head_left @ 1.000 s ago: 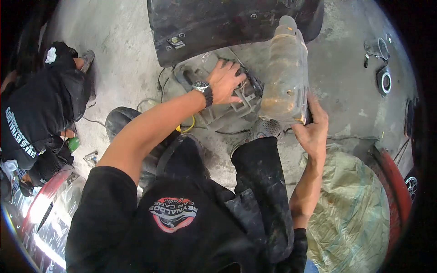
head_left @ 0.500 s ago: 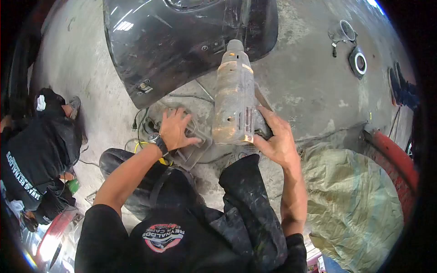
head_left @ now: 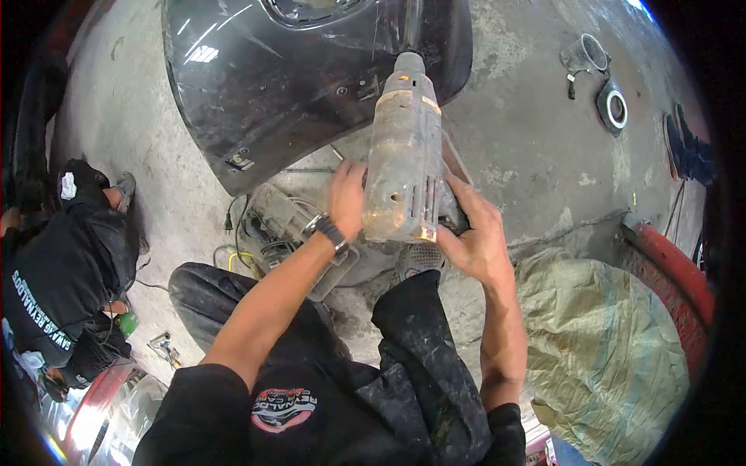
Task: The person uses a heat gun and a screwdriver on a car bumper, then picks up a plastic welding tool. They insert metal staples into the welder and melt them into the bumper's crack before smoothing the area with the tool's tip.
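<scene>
In the head view my right hand (head_left: 475, 233) is closed around the handle of a worn, dusty heat gun (head_left: 400, 167). Its nozzle points away from me and overlaps a glossy black car body panel (head_left: 264, 93). My left hand (head_left: 346, 200), with a watch at the wrist, is right at the heat gun's left side, its fingertips partly hidden behind the body. Below that hand, a clear plastic tray-like piece (head_left: 330, 272) lies on the floor between my legs. The panel has a round opening at its far edge and small fittings along its near edge.
A person in black (head_left: 70, 248) crouches at the left. Cords and a dark tool (head_left: 268, 245) lie by my left knee. Round ring-shaped parts (head_left: 614, 109) sit on the concrete at the far right. A pale woven sack (head_left: 602, 342) and a red curved part (head_left: 668, 264) are at my right.
My left hand has moved right, from spread over the clear plastic piece to the heat gun's side. My right hand keeps its hold on the heat gun. The view has shifted slightly.
</scene>
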{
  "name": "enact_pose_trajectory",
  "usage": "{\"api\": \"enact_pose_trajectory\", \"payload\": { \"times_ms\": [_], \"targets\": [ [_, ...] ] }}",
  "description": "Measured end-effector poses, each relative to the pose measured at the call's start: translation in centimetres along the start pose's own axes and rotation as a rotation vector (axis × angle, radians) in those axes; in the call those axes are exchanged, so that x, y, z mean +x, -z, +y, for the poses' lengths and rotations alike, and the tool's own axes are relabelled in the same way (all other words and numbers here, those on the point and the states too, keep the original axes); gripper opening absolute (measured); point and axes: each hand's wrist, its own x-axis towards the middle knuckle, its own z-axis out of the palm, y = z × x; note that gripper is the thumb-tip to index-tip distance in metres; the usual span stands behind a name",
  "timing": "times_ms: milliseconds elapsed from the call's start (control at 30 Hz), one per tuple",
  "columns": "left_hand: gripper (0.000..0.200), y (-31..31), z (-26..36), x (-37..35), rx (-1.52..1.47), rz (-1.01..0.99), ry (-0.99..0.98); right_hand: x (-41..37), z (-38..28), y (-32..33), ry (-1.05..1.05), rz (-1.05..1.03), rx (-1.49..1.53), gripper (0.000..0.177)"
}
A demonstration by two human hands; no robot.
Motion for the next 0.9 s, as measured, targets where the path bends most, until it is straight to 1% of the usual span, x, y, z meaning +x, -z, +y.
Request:
{"api": "enact_pose_trajectory", "payload": {
  "times_ms": [167, 333, 400, 433, 467, 533, 633, 667, 733, 767, 867, 900],
  "targets": [
    [0.038, -3.1, -1.0, 2.5, -0.121, -0.032, 0.153, 0.0, 0.5, -0.2, 0.030, 0.015, 0.006, 0.059],
    [0.037, -5.0, -2.5, 2.7, -0.173, -0.052, 0.257, 0.2, 0.3, 0.1, -0.008, -0.002, 0.019, 0.060],
    [0.036, -5.7, -3.4, 2.6, -0.214, -0.038, 0.294, 0.0, 0.7, 0.1, 0.011, -0.008, 0.025, 0.060],
    [0.036, -4.8, -2.2, 2.9, -0.240, -0.033, 0.311, -0.1, 0.8, 0.1, 0.021, -0.010, 0.030, 0.060],
    [0.035, -3.8, -1.0, 3.1, -0.106, -0.060, 0.293, 0.0, 0.7, 0.1, 0.012, -0.009, 0.027, 0.060],
    [0.033, -3.6, -0.3, 3.4, -0.039, -0.054, 0.305, 0.1, 0.6, 0.1, -0.009, -0.009, 0.025, 0.062],
    [0.026, -5.1, -1.4, 4.0, -0.014, -0.001, 0.344, -0.4, 1.3, 0.4, -0.029, -0.035, -0.015, 0.066],
    [0.024, -5.7, -2.1, 3.6, -0.018, 0.031, 0.360, -0.9, 1.2, 0.4, -0.079, -0.040, 0.044, 0.067],
    [0.020, -5.3, -1.6, 2.9, -0.083, 0.065, 0.426, -0.7, 1.4, 0.7, -0.155, -0.029, 0.143, 0.070],
    [0.018, -5.2, -1.2, 2.6, -0.116, 0.078, 0.457, -1.3, 2.8, 1.0, -0.033, 0.016, 0.124, 0.070],
    [0.015, -4.5, 0.6, 2.2, 0.024, 0.131, 0.517, -1.9, 1.8, 1.1, -0.266, 0.072, 0.328, 0.068],
    [0.015, -4.4, 0.5, 1.9, 0.024, 0.157, 0.471, -1.9, 1.8, 1.2, -0.282, 0.067, 0.346, 0.067]
  ]
}}
